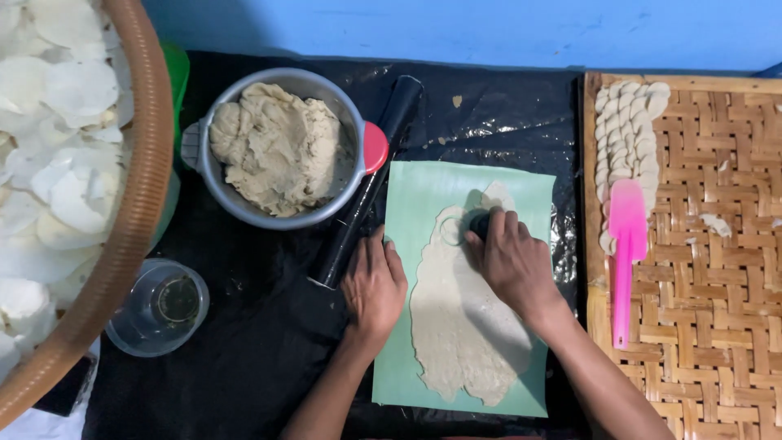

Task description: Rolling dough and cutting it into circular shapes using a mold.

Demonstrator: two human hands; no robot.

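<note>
A thin sheet of pale rolled dough (pixel 460 326) lies on a light green mat (pixel 419 195). My right hand (pixel 509 261) presses a small dark round cutter (pixel 479 223) into the upper part of the sheet, beside a faint cut circle (pixel 450 231). Flat on the mat's left edge rests my left hand (pixel 373 285), fingers together, holding nothing. A black rolling pin (pixel 371 183) lies diagonally just left of it.
A grey pot (pixel 213 183) with a red handle holds a lump of dough (pixel 277 147). On the right, a woven bamboo tray (pixel 717 310) carries overlapping dough discs (pixel 623 122) and a pink spatula (pixel 626 253). A basket (pixel 134 212) of white discs and a clear cup (pixel 159 308) stand left.
</note>
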